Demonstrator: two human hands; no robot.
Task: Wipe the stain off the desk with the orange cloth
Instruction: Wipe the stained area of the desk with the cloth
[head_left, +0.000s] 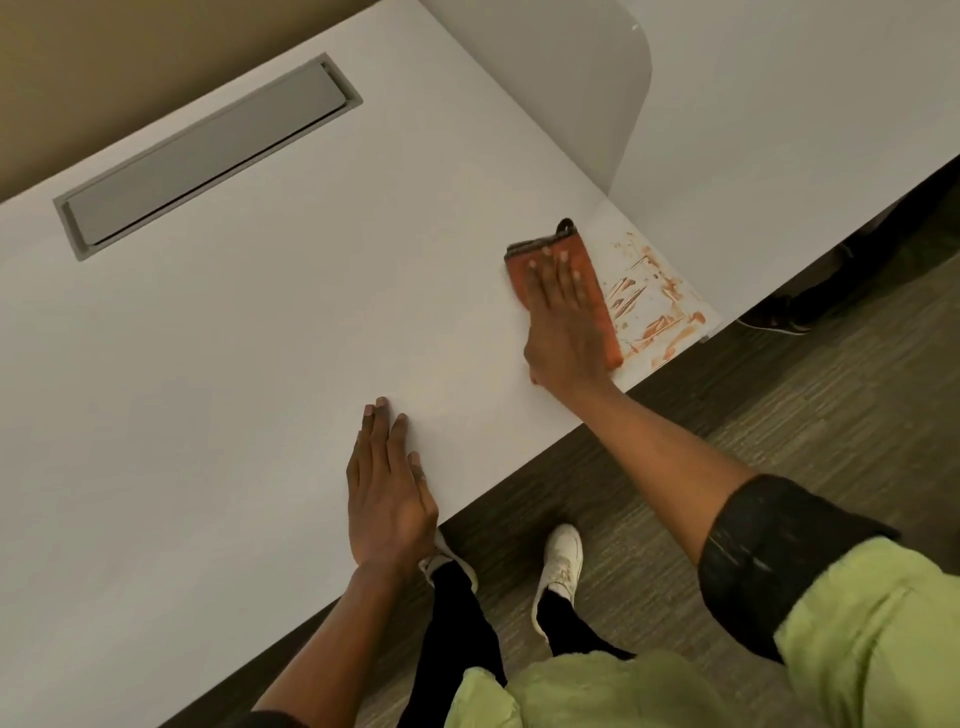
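Your right hand (563, 317) lay flat, fingers spread, pressing the orange cloth (597, 291) onto the white counter (234, 364). The orange stain (652, 301) smeared the counter corner just beyond that hand's outer side, touching the cloth's edge. Your left hand (387, 488) rested open, palm down, near the counter's front edge.

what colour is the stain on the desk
Orange-red streaks, clearest in the head view.
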